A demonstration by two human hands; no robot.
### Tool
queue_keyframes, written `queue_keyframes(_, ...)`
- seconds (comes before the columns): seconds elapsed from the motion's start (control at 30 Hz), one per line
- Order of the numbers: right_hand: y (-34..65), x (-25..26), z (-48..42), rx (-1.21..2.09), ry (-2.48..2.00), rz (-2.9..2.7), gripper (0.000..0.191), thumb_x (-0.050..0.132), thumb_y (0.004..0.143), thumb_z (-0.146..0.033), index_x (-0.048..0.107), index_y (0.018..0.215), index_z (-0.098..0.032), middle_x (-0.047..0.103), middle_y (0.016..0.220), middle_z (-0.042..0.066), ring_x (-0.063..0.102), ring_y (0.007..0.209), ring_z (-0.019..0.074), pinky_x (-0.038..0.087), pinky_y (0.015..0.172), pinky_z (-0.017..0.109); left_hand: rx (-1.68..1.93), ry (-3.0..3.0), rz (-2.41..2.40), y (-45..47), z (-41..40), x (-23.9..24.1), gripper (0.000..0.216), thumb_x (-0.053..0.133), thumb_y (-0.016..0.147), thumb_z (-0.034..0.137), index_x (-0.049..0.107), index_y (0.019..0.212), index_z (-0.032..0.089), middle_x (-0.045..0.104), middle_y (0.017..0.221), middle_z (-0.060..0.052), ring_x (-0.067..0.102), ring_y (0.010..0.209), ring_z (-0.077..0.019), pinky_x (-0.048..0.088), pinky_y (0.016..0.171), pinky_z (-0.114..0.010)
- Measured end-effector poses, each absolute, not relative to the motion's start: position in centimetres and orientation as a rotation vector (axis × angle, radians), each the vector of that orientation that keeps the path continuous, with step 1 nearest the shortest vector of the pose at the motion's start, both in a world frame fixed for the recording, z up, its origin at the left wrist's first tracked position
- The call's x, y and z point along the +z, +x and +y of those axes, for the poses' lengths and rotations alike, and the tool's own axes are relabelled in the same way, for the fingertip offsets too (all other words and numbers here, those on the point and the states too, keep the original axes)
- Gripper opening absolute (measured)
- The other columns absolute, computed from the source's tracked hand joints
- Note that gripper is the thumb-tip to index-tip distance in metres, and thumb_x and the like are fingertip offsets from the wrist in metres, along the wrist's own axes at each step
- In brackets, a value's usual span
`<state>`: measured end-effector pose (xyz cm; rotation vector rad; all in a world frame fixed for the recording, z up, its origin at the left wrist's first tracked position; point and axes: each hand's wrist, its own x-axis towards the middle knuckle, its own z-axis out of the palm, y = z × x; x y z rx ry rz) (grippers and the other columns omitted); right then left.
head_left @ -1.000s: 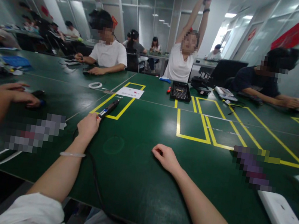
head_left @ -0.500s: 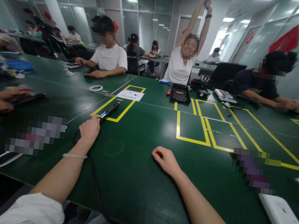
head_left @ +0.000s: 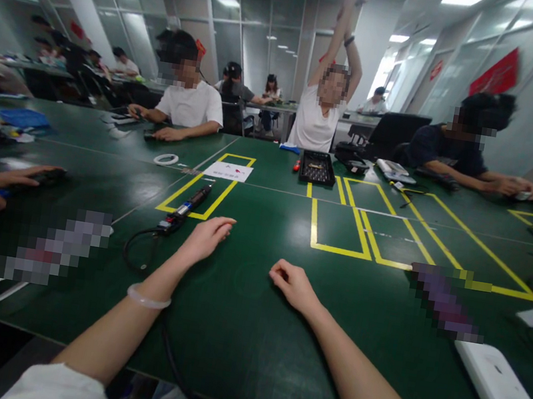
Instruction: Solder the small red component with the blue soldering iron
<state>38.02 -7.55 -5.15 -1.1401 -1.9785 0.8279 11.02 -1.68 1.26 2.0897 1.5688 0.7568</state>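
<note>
The left hand (head_left: pixel 203 238) lies spread and empty on the green desk (head_left: pixel 248 318), just right of the corded screwdriver (head_left: pixel 184 208) (left of centre); the right hand (head_left: pixel 294 283) rests loosely curled, holding nothing.

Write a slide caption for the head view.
Both hands, left hand and right hand, rest empty on green table beside corded electric screwdriver.
</note>
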Motion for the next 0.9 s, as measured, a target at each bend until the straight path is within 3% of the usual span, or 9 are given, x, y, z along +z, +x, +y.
queue_keyframes(0.07,38.0,-5.3,-7.5,0.916,-1.093,-1.885,0.013,0.054,0.089,-0.029,0.056,0.097,-0.019,0.057,0.07,-0.003,0.051,0.06,0.0109,0.039,0.059,0.021,0.608,2.013,1.287,14.0,-2.8,1.4,0.048,0.041,0.091,0.043,0.05,0.131,0.018,0.063,0.087,-0.004,0.058,0.073,-0.0146,0.046,0.069,-0.027)
queue_keyframes(0.17,37.9,-5.0,-7.7,1.029,-0.991,-1.812,0.03,0.059,0.086,-0.032,0.05,0.112,-0.02,0.058,0.075,-0.003,0.052,0.061,0.0105,0.042,0.06,0.021,0.411,1.856,0.935,17.0,-4.3,1.2,0.06,0.048,0.089,0.042,0.035,0.143,0.02,0.057,0.074,0.002,0.053,0.067,-0.012,0.042,0.064,-0.025)
queue_keyframes(0.27,37.6,-4.6,-8.0,1.094,-0.924,-1.822,0.023,0.058,0.087,-0.035,0.054,0.102,-0.019,0.061,0.078,-0.001,0.053,0.064,0.0107,0.043,0.062,0.022,0.35,1.72,0.778,18.1,-5.1,0.5,0.061,0.05,0.09,0.042,0.032,0.143,0.019,0.054,0.07,0.004,0.049,0.064,-0.0103,0.039,0.063,-0.024)
queue_keyframes(0.4,37.4,-4.7,-7.8,1.175,-0.929,-1.77,0.024,0.059,0.087,-0.04,0.056,0.092,-0.017,0.064,0.076,0.001,0.055,0.062,0.0107,0.043,0.061,0.022,0.437,1.691,0.82,18.1,-5.2,-0.6,0.054,0.047,0.092,0.043,0.038,0.137,0.015,0.057,0.07,0.002,0.052,0.065,-0.0116,0.041,0.064,-0.025)
queue_keyframes(0.57,37.6,-5.5,-7.1,1.326,-0.913,-1.522,0.032,0.064,0.082,-0.047,0.056,0.087,-0.016,0.061,0.069,0.0,0.055,0.057,0.0106,0.044,0.057,0.023,0.607,1.91,0.834,18.2,-5.5,-0.7,0.033,0.057,0.086,0.04,0.053,0.109,0.017,0.064,0.087,-0.002,0.06,0.08,-0.014,0.044,0.071,-0.025)
queue_keyframes(0.67,37.7,-5.4,-7.0,1.384,-0.907,-1.482,0.034,0.066,0.079,-0.049,0.057,0.084,-0.016,0.063,0.069,0.001,0.057,0.058,0.0113,0.045,0.057,0.024,0.612,2.0,0.868,18.3,-5.7,-0.6,0.023,0.053,0.089,0.038,0.056,0.098,0.017,0.066,0.086,-0.002,0.061,0.08,-0.014,0.045,0.071,-0.024)
queue_keyframes(0.9,37.6,-5.3,-6.8,1.423,-0.93,-1.487,0.037,0.063,0.081,-0.051,0.059,0.084,-0.015,0.066,0.069,0.003,0.06,0.059,0.0119,0.044,0.054,0.023,0.658,2.086,0.902,18.3,-5.7,-0.8,0.025,0.054,0.089,0.039,0.055,0.102,0.018,0.065,0.093,-0.003,0.062,0.084,-0.0138,0.047,0.075,-0.025)
